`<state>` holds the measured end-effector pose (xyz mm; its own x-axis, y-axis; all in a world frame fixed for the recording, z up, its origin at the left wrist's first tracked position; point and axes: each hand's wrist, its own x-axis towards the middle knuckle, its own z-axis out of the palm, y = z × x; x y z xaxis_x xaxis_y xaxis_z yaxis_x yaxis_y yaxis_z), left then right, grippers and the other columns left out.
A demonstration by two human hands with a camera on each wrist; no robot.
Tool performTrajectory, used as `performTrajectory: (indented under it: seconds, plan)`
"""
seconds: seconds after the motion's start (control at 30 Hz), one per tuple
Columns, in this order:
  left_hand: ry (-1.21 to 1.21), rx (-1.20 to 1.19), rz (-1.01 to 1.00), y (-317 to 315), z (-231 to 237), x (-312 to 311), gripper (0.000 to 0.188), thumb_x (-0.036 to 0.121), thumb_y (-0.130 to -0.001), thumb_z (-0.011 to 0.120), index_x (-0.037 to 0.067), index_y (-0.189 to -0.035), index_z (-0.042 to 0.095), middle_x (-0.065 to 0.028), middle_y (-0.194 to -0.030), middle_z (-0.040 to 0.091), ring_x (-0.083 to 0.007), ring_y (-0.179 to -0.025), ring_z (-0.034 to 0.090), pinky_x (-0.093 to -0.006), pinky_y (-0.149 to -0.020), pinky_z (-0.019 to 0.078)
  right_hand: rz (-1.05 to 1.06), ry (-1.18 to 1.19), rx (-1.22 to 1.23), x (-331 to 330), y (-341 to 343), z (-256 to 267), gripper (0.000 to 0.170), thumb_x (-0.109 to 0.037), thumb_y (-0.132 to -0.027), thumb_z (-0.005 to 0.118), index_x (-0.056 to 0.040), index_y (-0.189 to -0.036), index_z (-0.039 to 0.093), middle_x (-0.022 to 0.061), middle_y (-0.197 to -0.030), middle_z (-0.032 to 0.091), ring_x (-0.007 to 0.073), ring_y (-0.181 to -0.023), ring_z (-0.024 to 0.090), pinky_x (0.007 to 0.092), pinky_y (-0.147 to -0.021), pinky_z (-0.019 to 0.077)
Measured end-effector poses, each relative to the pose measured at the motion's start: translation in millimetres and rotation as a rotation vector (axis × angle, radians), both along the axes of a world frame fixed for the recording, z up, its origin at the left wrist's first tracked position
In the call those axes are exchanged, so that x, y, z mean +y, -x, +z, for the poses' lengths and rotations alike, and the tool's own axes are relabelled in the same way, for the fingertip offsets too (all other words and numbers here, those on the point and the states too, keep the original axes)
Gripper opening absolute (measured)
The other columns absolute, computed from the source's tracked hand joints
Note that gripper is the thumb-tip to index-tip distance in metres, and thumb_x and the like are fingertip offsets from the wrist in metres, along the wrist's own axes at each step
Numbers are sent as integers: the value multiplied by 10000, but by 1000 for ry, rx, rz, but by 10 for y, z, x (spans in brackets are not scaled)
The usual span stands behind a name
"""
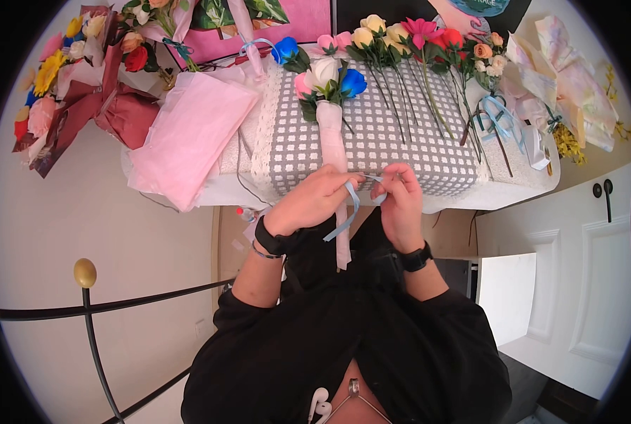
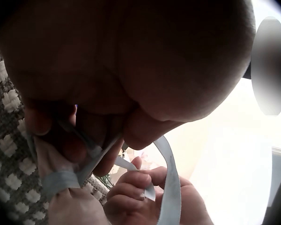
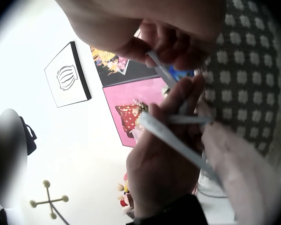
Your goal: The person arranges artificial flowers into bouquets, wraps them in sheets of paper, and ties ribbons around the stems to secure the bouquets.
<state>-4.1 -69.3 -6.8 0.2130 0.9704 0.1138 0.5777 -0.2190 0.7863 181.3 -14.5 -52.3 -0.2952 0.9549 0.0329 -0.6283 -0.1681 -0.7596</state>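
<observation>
A small bouquet of white, pink and blue flowers lies on the checked cloth, its stems in a pale pink wrap. At the wrap, the left hand pinches a light blue ribbon, one end hanging in a curve. The right hand, just to its right, grips another stretch of the ribbon with curled fingers. In the left wrist view the ribbon goes round the wrap, and the right hand is beyond. In the right wrist view the left hand is beside the wrap.
Pink paper sheets lie at the table's left. Yellow roses and other loose stems are at the back of the checked cloth. A wrapped bouquet stands far left, another bouquet far right, near a light blue ribbon bow.
</observation>
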Motion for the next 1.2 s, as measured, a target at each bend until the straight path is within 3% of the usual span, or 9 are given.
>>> performTrajectory:
  seconds: [0.13, 0.23, 0.33, 0.47, 0.53, 0.77, 0.93, 1.07, 1.2]
  plan:
    - [-15, -76, -14, 36, -65, 46, 338, 280, -1021, 438, 67, -1131, 676, -144, -1070, 659, -312, -991, 604, -386, -880, 467, 483, -6, -372, 119, -297, 47, 240, 9, -873, 500, -25, -1100, 570, -6, -707, 533, 101, -623, 534, 276, -573, 462]
    - [-16, -33, 11, 24, -74, 44, 324, 267, -1016, 434, 57, -1042, 680, -128, -1118, 674, -318, -1007, 606, -385, -895, 464, 595, -83, -561, 77, -314, 128, 273, 20, -870, 483, -18, -1130, 554, 25, -764, 555, 113, -671, 572, 254, -591, 470]
    - [-17, -35, 8, -4, -38, 49, 320, 270, -1015, 438, 56, -1023, 675, -121, -1074, 676, -321, -987, 603, -389, -889, 463, 517, -376, -916, 62, -239, 55, 276, -5, -877, 516, -21, -1150, 561, 25, -787, 574, 112, -730, 618, 259, -622, 493]
    - [40, 18, -1, -28, 67, 25, 327, 273, -1016, 438, 59, -1080, 677, -118, -1048, 674, -327, -971, 599, -398, -883, 462, 327, -549, -933, 54, -5, 57, 251, -52, -897, 566, -20, -1146, 568, 8, -790, 568, 97, -734, 616, 254, -621, 494]
    - [-44, -45, 14, -54, 67, 16, 337, 267, -1021, 435, 60, -1160, 662, -127, -1018, 663, -326, -953, 596, -405, -870, 463, 328, -70, -562, -1, 115, 137, 283, -163, -920, 610, 20, -1132, 572, 21, -852, 641, 81, -732, 592, 231, -605, 466]
    - [-110, -57, 18, -59, -12, 5, 320, 183, -1017, 429, 41, -1224, 627, -190, -1292, 607, -341, -1111, 594, -393, -972, 450, 282, 136, -375, -58, 191, 154, 296, -158, -932, 639, 35, -1143, 560, 34, -903, 658, 67, -779, 625, 215, -577, 460]
    - [-53, -258, 59, -50, -3, 24, 302, 105, -987, 450, 6, -1213, 625, -200, -1403, 531, -332, -1315, 495, -364, -1080, 384, 97, -306, -663, -100, 217, 36, 245, -163, -933, 648, -10, -1117, 595, 14, -714, 636, 36, -608, 579, 227, -518, 425]
    - [-158, -132, 61, -60, 7, 24, 325, 74, -973, 448, 2, -1248, 606, -194, -1409, 514, -330, -1290, 508, -360, -1067, 396, 29, -358, -727, -138, 193, 59, 148, -98, -940, 616, -26, -1070, 607, -45, -752, 602, 20, -665, 518, 229, -525, 389]
    - [-193, -127, 100, -102, -37, 51, 378, 61, -960, 459, 31, -1321, 567, -167, -1322, 529, -326, -1219, 533, -353, -1032, 420, 3, -588, -940, -204, 151, 128, 161, -98, -889, 631, -29, -1034, 614, 92, -641, 568, 151, -508, 539, 313, -498, 406]
